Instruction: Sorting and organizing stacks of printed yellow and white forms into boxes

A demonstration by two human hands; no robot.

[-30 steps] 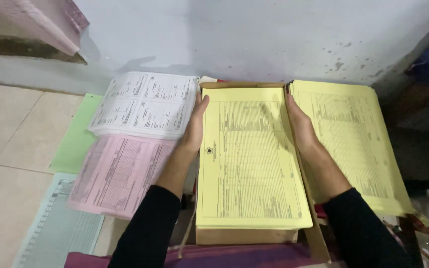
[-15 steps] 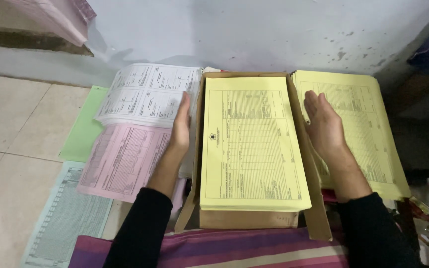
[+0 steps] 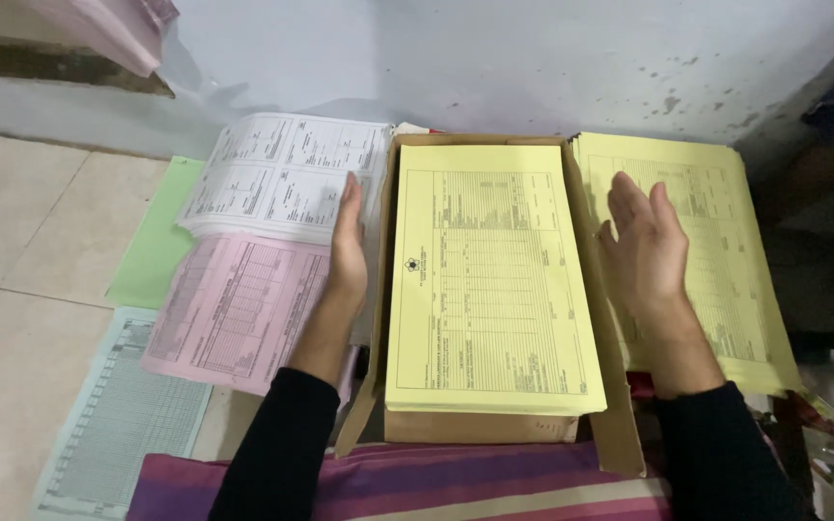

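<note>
My left hand [image 3: 347, 241] is open and flat, fingers straight, set edge-on against the left wall of the cardboard box [image 3: 378, 318], gripping nothing. My right hand [image 3: 647, 246] is open too, palm turned inward, hovering just right of the box above a second yellow stack [image 3: 736, 241] and holding nothing. The stack of yellow printed forms [image 3: 489, 280] sits in the box between my hands, with white forms [image 3: 282, 178] and pink forms [image 3: 234, 309] lying to the left.
</note>
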